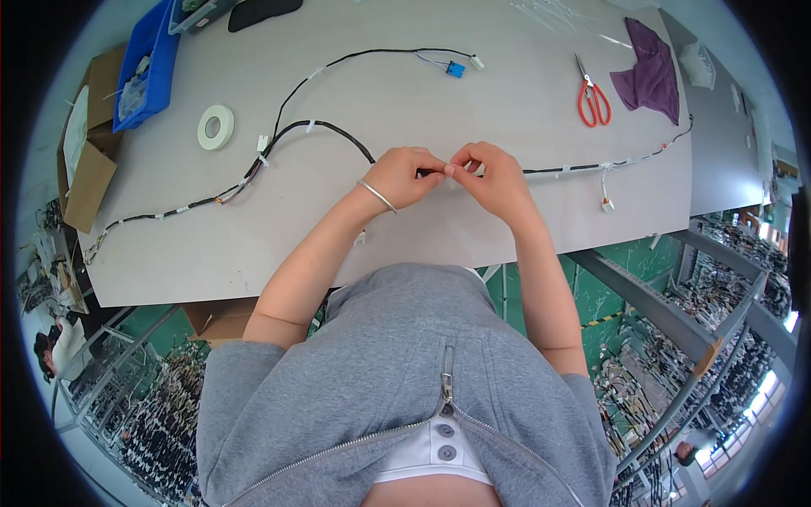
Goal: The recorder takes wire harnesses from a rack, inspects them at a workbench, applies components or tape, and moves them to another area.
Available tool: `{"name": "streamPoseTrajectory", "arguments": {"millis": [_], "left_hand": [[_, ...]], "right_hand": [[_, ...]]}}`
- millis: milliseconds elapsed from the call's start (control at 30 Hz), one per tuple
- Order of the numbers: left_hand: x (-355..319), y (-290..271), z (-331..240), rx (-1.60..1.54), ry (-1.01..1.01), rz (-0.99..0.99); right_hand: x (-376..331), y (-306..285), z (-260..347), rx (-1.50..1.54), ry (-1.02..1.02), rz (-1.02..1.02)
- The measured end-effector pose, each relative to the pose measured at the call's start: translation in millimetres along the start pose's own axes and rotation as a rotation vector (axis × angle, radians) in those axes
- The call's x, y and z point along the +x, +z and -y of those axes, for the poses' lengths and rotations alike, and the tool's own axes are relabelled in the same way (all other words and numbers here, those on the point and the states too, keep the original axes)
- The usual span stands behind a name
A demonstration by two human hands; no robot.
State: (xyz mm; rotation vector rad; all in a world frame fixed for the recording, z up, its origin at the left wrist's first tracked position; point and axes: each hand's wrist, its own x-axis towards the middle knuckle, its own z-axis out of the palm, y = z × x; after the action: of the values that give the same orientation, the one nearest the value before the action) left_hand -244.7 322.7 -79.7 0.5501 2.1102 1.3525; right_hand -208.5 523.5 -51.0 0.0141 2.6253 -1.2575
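A black wire harness [336,130] with white tape bands stretches across the grey table, branching at the left. My left hand [404,176] and my right hand [487,177] meet over its middle, fingers pinched together around it. The fingers hide the stretch of harness between them, and I cannot make out whether a piece of tape is there too. One thin branch curves away to a blue connector [455,69] and a white connector [477,62]. Another white connector [607,204] hangs off the right part of the harness.
A roll of white tape [215,128] lies at the left. Red-handled scissors [594,103] and a purple cloth [650,74] are at the far right. A blue bin [160,76] and a cardboard box [90,184] stand along the left edge. Metal racks with hanging cables flank me below the table.
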Motion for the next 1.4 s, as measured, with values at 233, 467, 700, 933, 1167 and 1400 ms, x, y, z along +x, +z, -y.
{"name": "streamPoseTrajectory", "arguments": {"millis": [233, 467, 700, 933, 1167, 1400], "left_hand": [[2, -8, -2, 0.006, -0.018, 0.046], [1, -10, -1, -0.092, -0.032, 0.056], [-4, 3, -4, 0.41, 0.262, -0.028], [-6, 12, 1, 0.528, 0.36, -0.072], [-6, 1, 15, 0.349, 0.293, -0.032], [-7, 9, 15, 0.399, 0.384, -0.136]], "right_hand": [[8, 11, -14, 0.339, -0.177, -0.101], [11, 14, -10, 0.398, -0.234, -0.227], [14, 15, -17, 0.503, -0.124, -0.118], [17, 29, -25, 0.541, -0.007, -0.201], [15, 1, -33, 0.663, -0.155, 0.165], [20, 5, -25, 0.743, -0.049, 0.151]]}}
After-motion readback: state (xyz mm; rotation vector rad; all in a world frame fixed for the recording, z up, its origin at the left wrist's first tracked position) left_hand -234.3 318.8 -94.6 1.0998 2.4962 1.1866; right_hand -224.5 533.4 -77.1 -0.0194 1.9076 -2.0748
